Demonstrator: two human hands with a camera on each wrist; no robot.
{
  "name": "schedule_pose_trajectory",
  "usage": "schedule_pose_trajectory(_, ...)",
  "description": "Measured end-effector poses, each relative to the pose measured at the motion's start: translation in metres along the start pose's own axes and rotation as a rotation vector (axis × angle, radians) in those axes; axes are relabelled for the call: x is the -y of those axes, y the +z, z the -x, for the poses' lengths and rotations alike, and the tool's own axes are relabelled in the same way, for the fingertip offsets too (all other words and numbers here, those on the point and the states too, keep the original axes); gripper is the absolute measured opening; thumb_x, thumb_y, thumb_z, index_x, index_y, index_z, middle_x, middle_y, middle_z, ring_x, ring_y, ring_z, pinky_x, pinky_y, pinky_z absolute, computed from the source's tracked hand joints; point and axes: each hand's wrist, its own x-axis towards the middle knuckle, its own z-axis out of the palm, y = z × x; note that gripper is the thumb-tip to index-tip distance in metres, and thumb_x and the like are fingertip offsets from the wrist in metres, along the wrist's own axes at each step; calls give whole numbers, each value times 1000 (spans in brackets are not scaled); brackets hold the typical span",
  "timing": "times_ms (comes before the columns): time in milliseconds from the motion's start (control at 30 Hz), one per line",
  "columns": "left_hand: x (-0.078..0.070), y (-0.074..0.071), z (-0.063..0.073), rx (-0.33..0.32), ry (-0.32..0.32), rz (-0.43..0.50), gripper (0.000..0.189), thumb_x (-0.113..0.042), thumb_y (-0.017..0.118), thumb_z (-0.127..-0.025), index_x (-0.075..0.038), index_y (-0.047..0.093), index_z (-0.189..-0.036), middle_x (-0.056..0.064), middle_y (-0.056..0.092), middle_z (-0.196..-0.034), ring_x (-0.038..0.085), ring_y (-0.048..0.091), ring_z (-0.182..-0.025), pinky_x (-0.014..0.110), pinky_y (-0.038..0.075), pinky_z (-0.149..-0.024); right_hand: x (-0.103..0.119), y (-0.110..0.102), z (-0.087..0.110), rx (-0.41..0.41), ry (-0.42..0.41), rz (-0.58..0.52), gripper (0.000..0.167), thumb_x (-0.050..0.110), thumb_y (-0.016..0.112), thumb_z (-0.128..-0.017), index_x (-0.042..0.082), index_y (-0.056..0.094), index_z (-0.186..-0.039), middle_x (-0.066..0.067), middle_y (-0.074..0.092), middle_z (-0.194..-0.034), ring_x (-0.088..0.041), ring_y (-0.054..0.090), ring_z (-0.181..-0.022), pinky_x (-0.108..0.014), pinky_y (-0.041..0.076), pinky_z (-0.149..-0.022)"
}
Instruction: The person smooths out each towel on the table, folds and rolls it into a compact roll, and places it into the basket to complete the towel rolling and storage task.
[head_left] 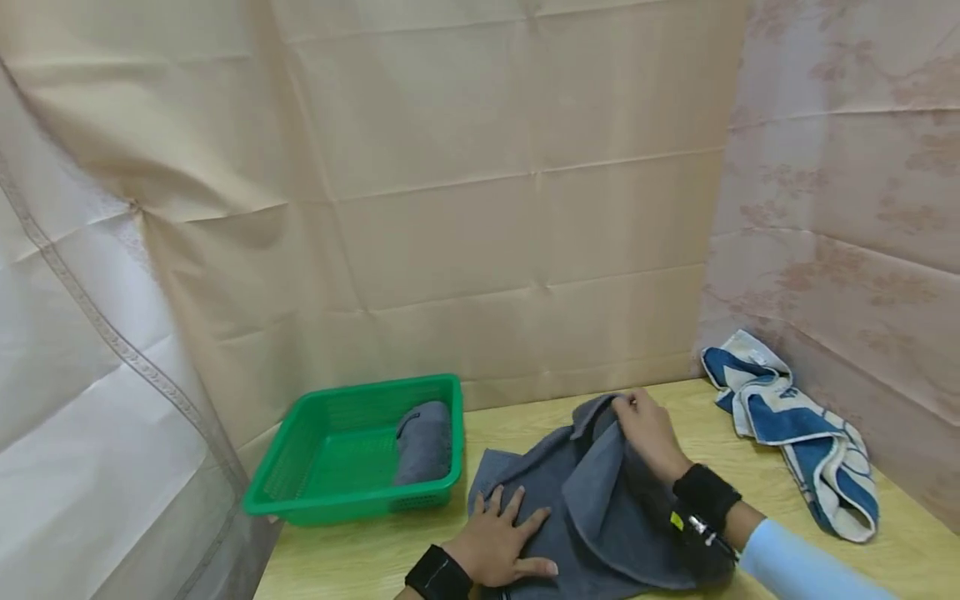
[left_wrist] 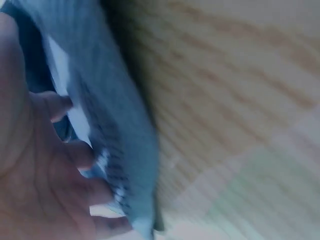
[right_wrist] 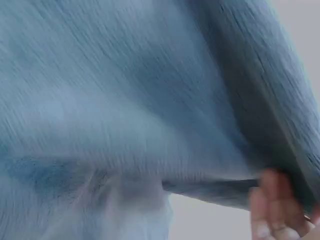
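A grey towel [head_left: 547, 475] lies spread and partly lifted on the table in the head view. My left hand [head_left: 498, 537] rests on its left part with the fingers spread. Farther back, my right hand [head_left: 651, 432] pinches the towel's upper edge and holds it raised, so the cloth folds over below. In the right wrist view the fingers [right_wrist: 275, 205] are at the cloth's edge, blurred. The left wrist view shows the palm and fingers [left_wrist: 85, 155] beside the towel's edge [left_wrist: 125, 125].
Left of the towel stands a green plastic basket [head_left: 300, 454] with a rolled grey towel [head_left: 424, 443] at its right end. A blue and white towel [head_left: 798, 433] lies crumpled at the right edge of the wooden table [head_left: 360, 558]. Hanging cloths [head_left: 480, 208] enclose the back and sides.
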Motion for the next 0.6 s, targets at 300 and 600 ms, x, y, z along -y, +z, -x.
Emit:
schedule_pose_trajectory(300, 4, -8, -1, -111, -39, -196, 86, -86, 26, -90, -36, 38, -159, 20, 47, -151, 53, 49, -131, 64, 43, -101, -27, -119, -41, -346, 232, -455, 33, 37, 40, -109, 5, 52, -111, -1, 44, -112, -11, 42, -97, -26, 38, -82)
schedule_pose_trajectory(600, 16, 12, -5, -209, -60, -33, 70, -74, 38, -98, -35, 44, -156, 23, 46, -147, 42, 45, -133, 60, 44, -100, -80, -167, -23, -168, 272, -27, 68, 43, 28, -109, -18, 46, -133, -41, 40, -135, -48, 43, -113, -52, 42, -85)
